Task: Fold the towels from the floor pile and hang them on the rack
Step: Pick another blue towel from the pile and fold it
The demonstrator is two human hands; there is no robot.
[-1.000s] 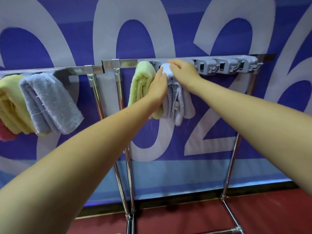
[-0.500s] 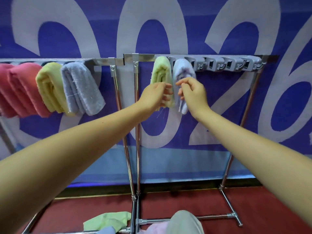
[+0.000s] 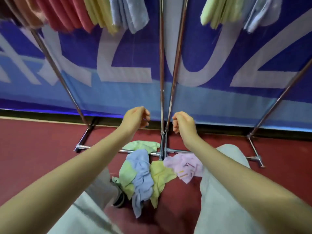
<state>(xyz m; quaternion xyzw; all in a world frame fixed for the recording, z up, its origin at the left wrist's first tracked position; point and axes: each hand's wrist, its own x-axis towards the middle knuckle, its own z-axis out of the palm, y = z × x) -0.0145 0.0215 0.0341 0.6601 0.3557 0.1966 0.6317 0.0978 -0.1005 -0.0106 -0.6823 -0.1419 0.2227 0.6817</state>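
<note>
— What's under you and in front of you?

— A dark red floor [image 3: 33, 149] runs to a blue banner [image 3: 118, 56] with big pale letters, which fills the back of the view. Two chrome racks stand side by side against it: the left rack [image 3: 55, 68] and the right rack [image 3: 276, 102], their inner posts almost touching at the middle.

— What can't you see properly?

— The top bars are cut off by the upper edge. Only the lower ends of the hung towels show: pink [image 3: 67, 12], yellow [image 3: 99, 14] and blue-grey [image 3: 130, 12] on the left, pale green [image 3: 217, 12] and another blue-grey one [image 3: 260, 12] on the right. The far left is blurred; there may be an orange one there.

— And your hands?

— My left hand [image 3: 135, 119] and my right hand [image 3: 183, 123] hang in the air on either side of the middle posts, fingers loosely curled, holding nothing.

— Where is the pile?

— The floor pile [image 3: 143, 176] lies between my knees, at the racks' feet: green, blue, yellow and pale pink towels crumpled together, some draped over the low crossbar [image 3: 179, 150]. My left forearm crosses in front of that bar, and my grey trouser leg [image 3: 217, 191] covers the pink towel's right edge.
</note>
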